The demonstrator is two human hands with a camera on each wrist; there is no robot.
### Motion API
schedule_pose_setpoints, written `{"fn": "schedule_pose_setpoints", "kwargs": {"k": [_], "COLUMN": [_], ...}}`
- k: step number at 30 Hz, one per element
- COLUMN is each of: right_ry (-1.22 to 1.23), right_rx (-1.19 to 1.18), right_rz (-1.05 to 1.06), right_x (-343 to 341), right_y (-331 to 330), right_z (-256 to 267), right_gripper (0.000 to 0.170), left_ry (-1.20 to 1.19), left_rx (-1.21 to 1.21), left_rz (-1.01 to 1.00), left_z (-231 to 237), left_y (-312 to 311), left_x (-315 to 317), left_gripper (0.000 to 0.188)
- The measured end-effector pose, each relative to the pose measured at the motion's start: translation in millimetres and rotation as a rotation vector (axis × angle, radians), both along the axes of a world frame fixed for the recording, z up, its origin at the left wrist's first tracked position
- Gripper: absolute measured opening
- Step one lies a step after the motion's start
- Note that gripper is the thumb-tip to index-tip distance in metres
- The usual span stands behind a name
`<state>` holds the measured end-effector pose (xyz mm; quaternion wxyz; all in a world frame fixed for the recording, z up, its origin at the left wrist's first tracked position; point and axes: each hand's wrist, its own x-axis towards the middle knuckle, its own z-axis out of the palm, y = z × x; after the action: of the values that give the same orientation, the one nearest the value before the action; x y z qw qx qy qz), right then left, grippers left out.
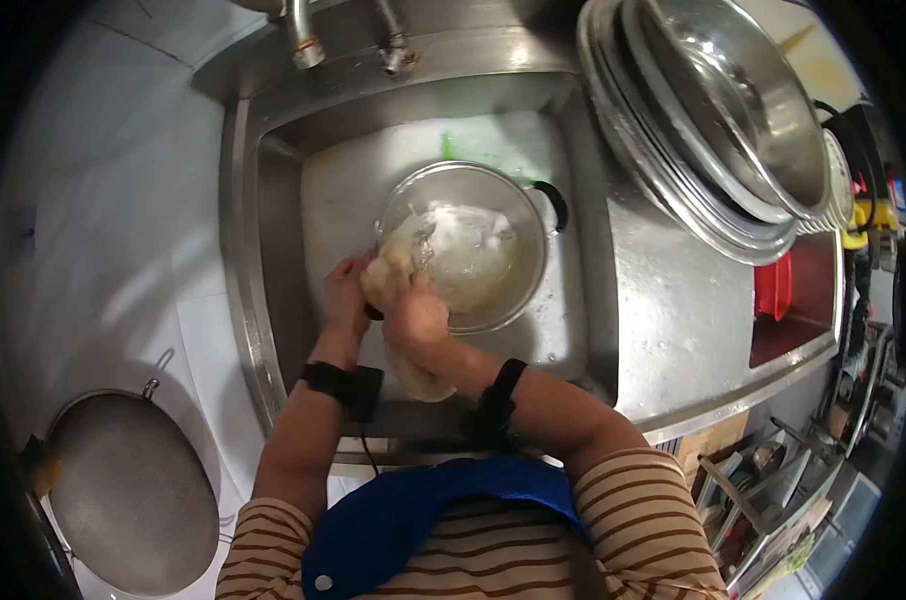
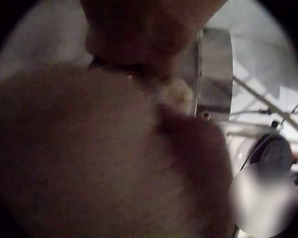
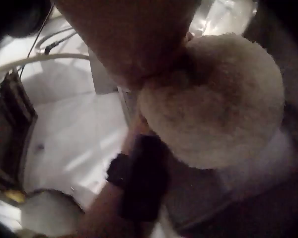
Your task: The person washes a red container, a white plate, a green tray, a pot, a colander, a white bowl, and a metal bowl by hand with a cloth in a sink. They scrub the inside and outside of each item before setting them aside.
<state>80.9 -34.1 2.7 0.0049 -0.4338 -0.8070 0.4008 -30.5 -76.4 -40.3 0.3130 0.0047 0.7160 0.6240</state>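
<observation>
Over the left side of a round metal pot (image 1: 528, 290), both hands grip a pale, soft, fuzzy-looking piece (image 1: 381, 277). Fingers of the left hand (image 1: 348, 295) curl on its left edge. The right hand (image 1: 416, 315) pinches it from the right, and its fingertips are partly hidden. A pale end (image 1: 423, 382) hangs below the right wrist. In the right wrist view the piece (image 3: 223, 104) bulges out, rounded, beside the right hand (image 3: 134, 39). The left wrist view is dark and blurred, with a bit of the pale piece (image 2: 178, 94) showing. Cloudy liquid and white matter lie in the pot.
The pot stands in a steel sink (image 1: 278, 250) beneath a faucet (image 1: 305, 45). Stacked metal basins (image 1: 663, 130) sit on the right counter, near a red container (image 1: 773, 288). A round mesh strainer (image 1: 133, 490) is at the lower left.
</observation>
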Motion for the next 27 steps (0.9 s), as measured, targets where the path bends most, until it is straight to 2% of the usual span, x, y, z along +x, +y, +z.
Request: {"fn": "schedule_pose_setpoints", "kwargs": {"k": [1,2,4,6,8,9,11,12,14,16,17,18,19,20,21,22,23,24,25,27], "right_ry": [0.066,0.062,0.2,0.009,-0.117,-0.052,0.024,0.065,0.115,-0.022,-0.021,-0.184,-0.345,-0.428,-0.512,-0.515,-0.419,-0.32,-0.32,0.067], "right_rx": [0.068,0.078,0.17,0.471,0.607,0.613,0.565,0.556,0.557,0.244,0.235,0.075,-0.079,-0.034,0.008,0.01,-0.123,-0.259,-0.263,-0.415], "right_rz": [0.108,0.102,0.309,0.557,0.347,0.248,0.082,-0.008,-0.1,-0.602,-0.598,-0.619,-0.64,-0.552,-0.463,-0.468,-0.256,-0.045,-0.054,-0.252], "right_x": [10,21,51,88,103,105,102,101,102,107,108,111,114,108,102,103,104,105,102,94], "right_y": [-4,-5,0,24,59,75,98,104,114,110,104,100,98,89,81,84,90,93,97,101], "right_z": [2,-1,-24,-49,-87,-77,-49,-50,-60,-92,-101,-109,-115,-123,-129,-126,-124,-122,-125,-134], "right_gripper": [0.045,0.045,0.045,0.043,0.044,0.044,0.052,0.052,0.053,0.055,0.055,0.053,0.051,0.042,0.036,0.036,0.03,0.025,0.025,0.02], "left_ry": [-0.093,-0.182,-0.154,-0.126,0.078,0.084,0.657,0.664,1.583,1.25,1.338,1.422,1.233,1.04,1.043,0.932,0.82,0.821,0.751,0.68], "left_rx": [-0.014,-0.029,-0.062,-0.094,-0.152,-0.155,-0.284,-0.285,-0.609,-0.366,-0.368,-0.362,-0.502,-0.63,-0.624,-0.782,-0.936,-0.935,-0.895,-0.862], "left_rz": [0.006,0.017,-0.02,-0.044,-0.164,-0.16,-0.275,-0.282,-0.367,-0.742,-0.896,-1.051,-1.084,-1.11,-1.114,-1.157,-1.194,-1.204,-1.176,-1.151], "left_z": [-2,-5,10,27,37,31,12,19,36,27,21,14,1,-12,-27,-38,-48,-41,-24,4], "left_y": [-6,-12,-10,-6,-3,-3,-8,-4,13,23,15,7,5,7,10,13,17,22,30,28], "left_x": [-7,-15,-23,-32,-47,-57,-73,-68,-40,21,51,70,74,75,70,62,52,45,38,25], "left_gripper": [0.019,0.018,0.018,0.017,0.019,0.019,0.024,0.024,0.036,0.049,0.048,0.048,0.042,0.038,0.038,0.034,0.031,0.031,0.029,0.027]}}
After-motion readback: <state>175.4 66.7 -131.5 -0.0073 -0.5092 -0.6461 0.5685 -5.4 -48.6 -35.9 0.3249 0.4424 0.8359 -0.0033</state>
